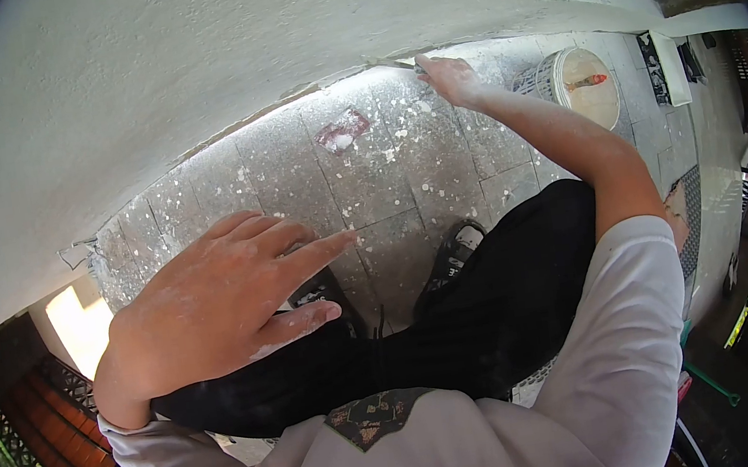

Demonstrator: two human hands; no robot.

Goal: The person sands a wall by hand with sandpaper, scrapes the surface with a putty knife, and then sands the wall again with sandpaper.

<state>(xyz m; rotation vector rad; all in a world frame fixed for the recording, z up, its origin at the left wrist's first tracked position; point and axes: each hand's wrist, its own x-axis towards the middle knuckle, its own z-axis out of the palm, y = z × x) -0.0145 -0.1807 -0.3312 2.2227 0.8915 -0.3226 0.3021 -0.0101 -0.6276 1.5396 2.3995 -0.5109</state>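
Note:
My right hand point(450, 80) is stretched far forward, its fingers closed around a putty knife point(392, 63). The thin blade points left, down where the white wall point(185, 61) meets the tiled floor point(291, 169). Much of the handle is hidden by the fingers. My left hand point(214, 295) hovers over my left knee with its fingers apart and nothing in it; white powder marks the thumb. Between the hands and the wall, a reddish-brown flat piece point(341, 131) with white residue lies on the tiles.
At the right stands a white bucket point(563, 98) with a red-tipped tool point(593, 80) in its pale contents. Beyond it is a white and black tray-like container point(672, 71). White splatters cover the floor. A bent wire point(76, 253) sticks out by the wall's left end.

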